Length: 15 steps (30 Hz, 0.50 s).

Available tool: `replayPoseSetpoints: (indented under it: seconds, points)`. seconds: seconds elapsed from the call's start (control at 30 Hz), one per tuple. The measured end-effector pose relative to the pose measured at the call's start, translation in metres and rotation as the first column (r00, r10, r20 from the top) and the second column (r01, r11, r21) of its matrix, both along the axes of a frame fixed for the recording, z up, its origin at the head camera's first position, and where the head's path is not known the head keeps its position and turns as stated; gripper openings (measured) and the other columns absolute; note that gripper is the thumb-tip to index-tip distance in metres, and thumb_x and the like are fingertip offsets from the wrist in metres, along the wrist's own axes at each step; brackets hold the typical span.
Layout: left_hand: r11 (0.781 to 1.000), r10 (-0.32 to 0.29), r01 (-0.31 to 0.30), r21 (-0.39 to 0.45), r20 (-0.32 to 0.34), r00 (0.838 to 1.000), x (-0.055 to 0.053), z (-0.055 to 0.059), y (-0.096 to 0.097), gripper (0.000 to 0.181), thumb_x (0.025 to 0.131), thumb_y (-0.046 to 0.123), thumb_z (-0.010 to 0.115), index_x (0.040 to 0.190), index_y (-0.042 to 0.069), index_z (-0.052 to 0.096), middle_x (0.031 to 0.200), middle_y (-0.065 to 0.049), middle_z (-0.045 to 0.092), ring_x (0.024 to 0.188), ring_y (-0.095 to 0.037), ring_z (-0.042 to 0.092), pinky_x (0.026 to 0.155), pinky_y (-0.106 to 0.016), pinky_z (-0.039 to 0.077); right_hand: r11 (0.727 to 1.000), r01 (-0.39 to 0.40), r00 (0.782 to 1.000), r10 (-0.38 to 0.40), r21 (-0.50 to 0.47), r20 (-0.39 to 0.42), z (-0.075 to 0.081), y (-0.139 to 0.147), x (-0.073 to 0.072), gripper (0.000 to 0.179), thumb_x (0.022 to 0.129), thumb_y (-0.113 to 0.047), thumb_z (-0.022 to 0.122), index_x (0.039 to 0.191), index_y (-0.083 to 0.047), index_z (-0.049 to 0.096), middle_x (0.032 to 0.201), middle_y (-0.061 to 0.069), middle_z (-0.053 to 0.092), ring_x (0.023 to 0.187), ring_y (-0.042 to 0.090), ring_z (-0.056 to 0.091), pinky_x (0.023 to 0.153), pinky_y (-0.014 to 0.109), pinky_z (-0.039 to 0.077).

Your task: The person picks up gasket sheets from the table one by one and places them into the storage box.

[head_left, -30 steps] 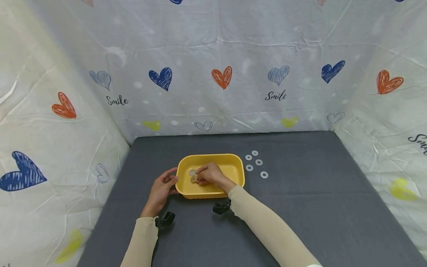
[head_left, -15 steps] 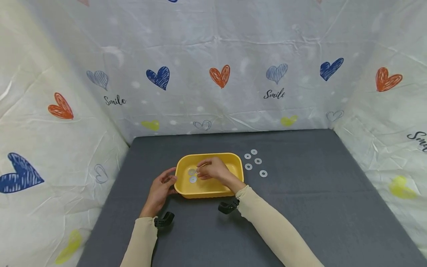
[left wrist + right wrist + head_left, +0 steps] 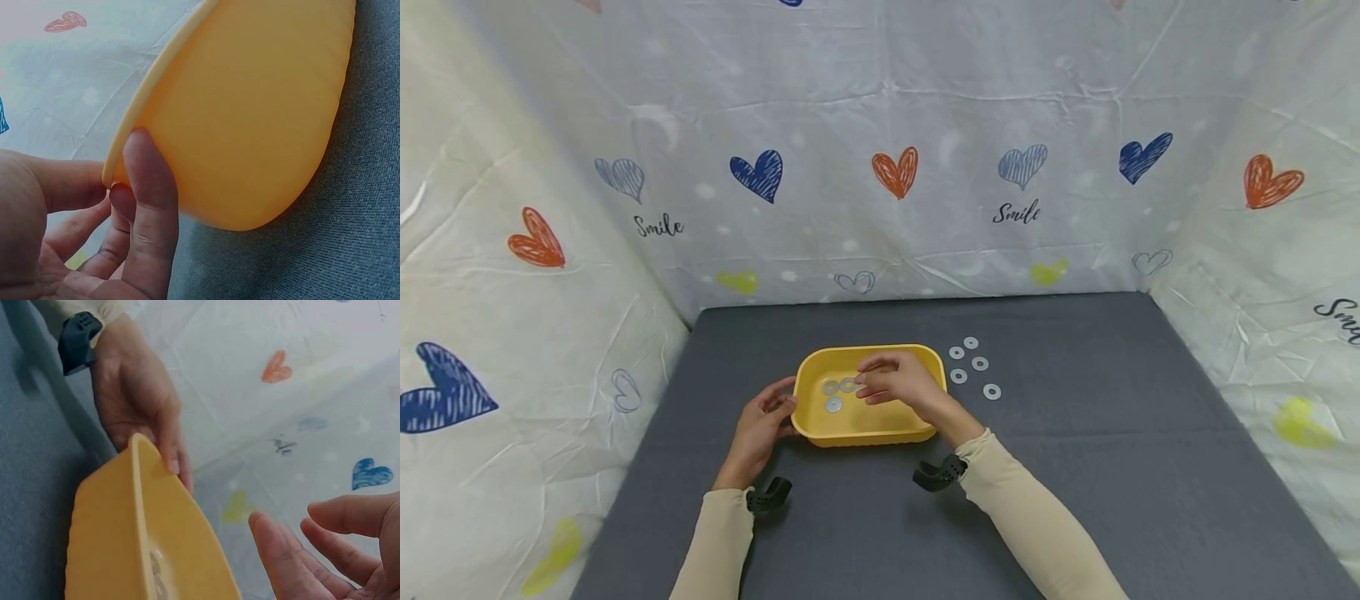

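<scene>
A yellow plastic tray (image 3: 868, 437) lies on the dark table. Inside it, toward the left, are a washer (image 3: 831, 387), another washer (image 3: 847, 385) and a nearer washer (image 3: 833, 404), all flat metal rings. My left hand (image 3: 758, 429) grips the tray's left end, and the left wrist view shows thumb and fingers pinching the rim (image 3: 140, 100). Above the tray's right half hovers my right hand (image 3: 902, 385). Its fingers are spread and loosely bent, with nothing seen between them in the right wrist view; the hand covers part of the tray floor.
Right of the tray, several more washers (image 3: 980, 363) lie spread on the dark tabletop (image 3: 1075, 467). A white cloth (image 3: 820, 242) printed with hearts hangs behind and at both sides. Each wrist carries a black device (image 3: 940, 473).
My right hand has lifted from the tray floor and drawn back to the right, its fingers parting. A third washer now shows in the tray where the fingers were. The left hand stays put.
</scene>
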<state>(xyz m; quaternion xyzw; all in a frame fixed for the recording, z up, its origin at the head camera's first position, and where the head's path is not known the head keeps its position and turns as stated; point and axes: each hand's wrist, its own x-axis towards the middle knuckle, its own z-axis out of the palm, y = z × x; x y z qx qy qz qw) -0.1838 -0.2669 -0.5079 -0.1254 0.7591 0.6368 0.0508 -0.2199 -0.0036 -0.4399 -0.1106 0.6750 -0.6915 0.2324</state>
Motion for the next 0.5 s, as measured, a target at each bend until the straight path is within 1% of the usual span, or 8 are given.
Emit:
replayPoseSetpoints:
  seconds: [0.07, 0.17, 0.33, 0.5]
  points:
    - [1.000, -0.001, 0.001, 0.006, 0.003, 1.000, 0.000, 0.000, 0.000, 0.044, 0.101, 0.019, 0.056, 0.144, 0.020, 0.048, 0.122, -0.015, 0.054, 0.087, -0.020, 0.062, 0.069, -0.031, 0.058, 1.000, 0.007, 1.000, -0.007, 0.001, -0.015, 0.000, 0.006, 0.001, 0.027, 0.092, -0.009, 0.066, 0.117, 0.001, 0.064, 0.116, 0.024, 0.069, 0.089, 0.025, 0.074, 0.087, 0.050, 0.056]
    - [1.000, -0.001, 0.001, 0.016, 0.003, 1.000, 0.001, 0.000, 0.001, 0.043, 0.101, 0.019, 0.056, 0.144, 0.021, 0.048, 0.122, -0.015, 0.054, 0.088, -0.021, 0.062, 0.069, -0.030, 0.058, 1.000, 0.019, 0.999, -0.019, 0.001, -0.034, 0.000, 0.017, 0.001, 0.027, 0.092, -0.008, 0.065, 0.117, 0.002, 0.064, 0.115, 0.024, 0.069, 0.089, 0.026, 0.074, 0.085, 0.048, 0.057]
    - [1.000, -0.006, 0.006, 0.014, 0.001, 1.000, 0.001, -0.001, 0.001, 0.044, 0.101, 0.020, 0.056, 0.145, 0.020, 0.047, 0.124, -0.016, 0.053, 0.090, -0.022, 0.062, 0.070, -0.030, 0.058, 0.999, 0.034, 0.998, -0.034, 0.007, -0.046, -0.001, 0.035, 0.001, 0.027, 0.092, -0.007, 0.064, 0.117, 0.002, 0.063, 0.118, 0.029, 0.066, 0.092, 0.032, 0.073, 0.085, 0.048, 0.057]
    - [1.000, -0.015, 0.015, 0.005, -0.008, 1.000, 0.001, -0.003, -0.001, 0.045, 0.101, 0.022, 0.056, 0.145, 0.021, 0.047, 0.124, -0.016, 0.054, 0.090, -0.022, 0.062, 0.070, -0.029, 0.058, 0.999, 0.051, 0.997, -0.050, 0.013, -0.064, -0.004, 0.053, 0.001, 0.026, 0.093, -0.007, 0.064, 0.118, 0.003, 0.063, 0.111, 0.020, 0.070, 0.095, 0.035, 0.073, 0.088, 0.053, 0.055]
